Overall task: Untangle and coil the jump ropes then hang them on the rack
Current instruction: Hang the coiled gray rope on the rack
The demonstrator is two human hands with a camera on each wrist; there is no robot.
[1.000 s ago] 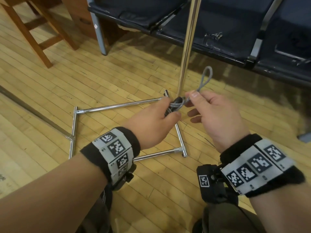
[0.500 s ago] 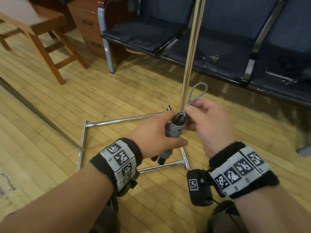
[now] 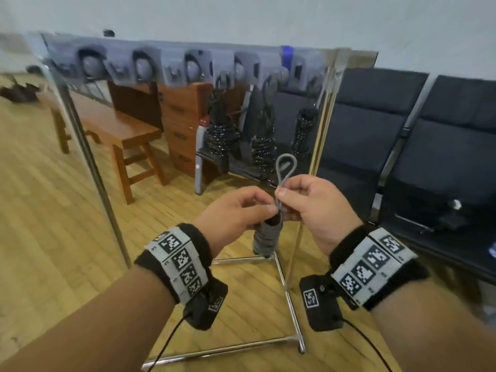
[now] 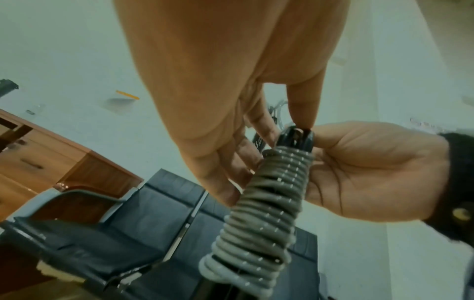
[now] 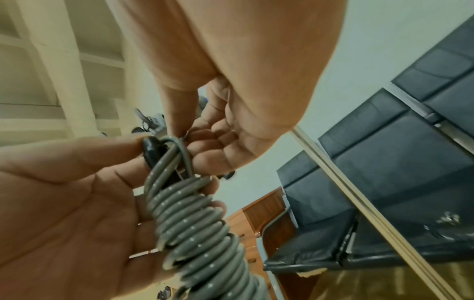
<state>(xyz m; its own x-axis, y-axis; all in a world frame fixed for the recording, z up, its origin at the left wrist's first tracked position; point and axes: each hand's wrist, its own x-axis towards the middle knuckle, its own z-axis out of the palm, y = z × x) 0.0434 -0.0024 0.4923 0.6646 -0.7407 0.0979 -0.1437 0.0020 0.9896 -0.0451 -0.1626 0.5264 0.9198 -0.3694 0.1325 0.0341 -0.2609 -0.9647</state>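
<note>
Between both hands, out front, hangs the coiled grey jump rope (image 3: 267, 237): left hand (image 3: 236, 213) grips its top, right hand (image 3: 314, 205) pinches the loop (image 3: 285, 167), rack (image 3: 188, 68) beyond.

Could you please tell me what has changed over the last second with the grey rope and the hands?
The view tilted up from the floor, bringing the rack's hooks into sight. The left hand and right hand still hold the coiled grey rope, loop still upward.

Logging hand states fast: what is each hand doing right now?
Left hand: grips the coiled grey rope.
Right hand: pinches the rope's loop.
</note>
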